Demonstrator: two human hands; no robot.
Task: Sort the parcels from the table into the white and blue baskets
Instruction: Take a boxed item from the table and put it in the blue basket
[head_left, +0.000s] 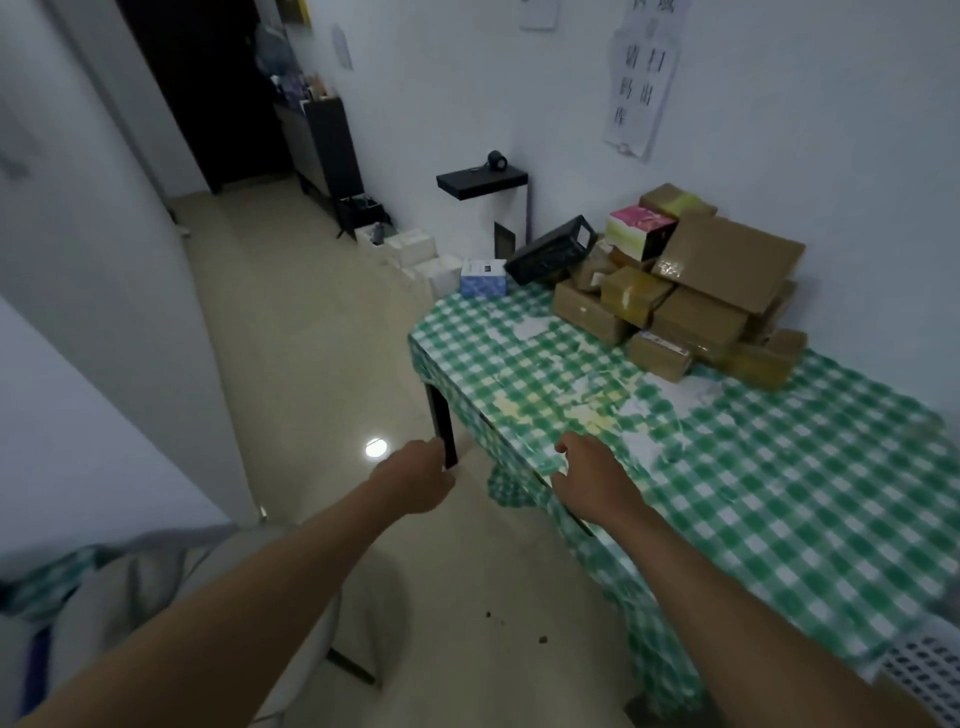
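Both arms stretched forward toward table (779, 493). Left hand (415, 480) loosely curled, holding nothing, over floor left of table. Right hand (589, 480) relaxed, unladen, above near table edge. Parcels (691, 306) heaped far right against wall, likely awaiting sorting. White basket (930, 670) near right; blue basket unseen.

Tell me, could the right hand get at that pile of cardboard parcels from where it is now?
Probably yes, with a stretch. The right hand holds nothing at the table's near edge, and only bare checked tablecloth lies between it and the parcels stacked at the far end.
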